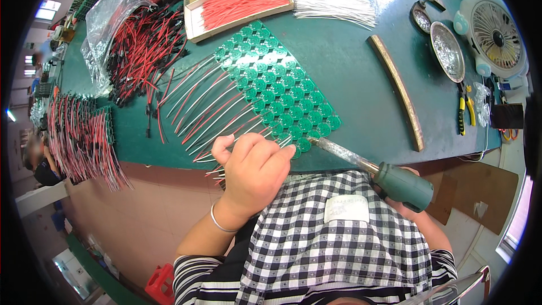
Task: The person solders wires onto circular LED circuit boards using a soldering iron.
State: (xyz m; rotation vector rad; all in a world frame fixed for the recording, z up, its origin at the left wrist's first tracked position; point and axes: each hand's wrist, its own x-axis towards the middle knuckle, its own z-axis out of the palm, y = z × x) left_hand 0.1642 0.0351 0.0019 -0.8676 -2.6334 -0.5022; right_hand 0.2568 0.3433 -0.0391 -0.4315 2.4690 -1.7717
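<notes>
A panel of round green circuit boards [280, 87] lies on the green table in front of me. Red, white and black wires [210, 112] fan out from its left edge. Over the near corner of the panel, my left hand [253, 169] is closed in a pinch on a thin white wire [286, 140]. My right hand [402, 209] grips a soldering iron [403, 187] by its thick dark green handle, which hides most of the fingers. The iron's tip meets the panel's near edge, close to my left fingertips.
Bundled red and black leads [144, 51] and a wired panel [84, 135] lie left. Behind are a box of red wires [245, 3] and loose white wires [333, 1]. Right are a wooden strip [397, 90], a metal dish [447, 51], pliers [466, 110] and a fan [497, 36].
</notes>
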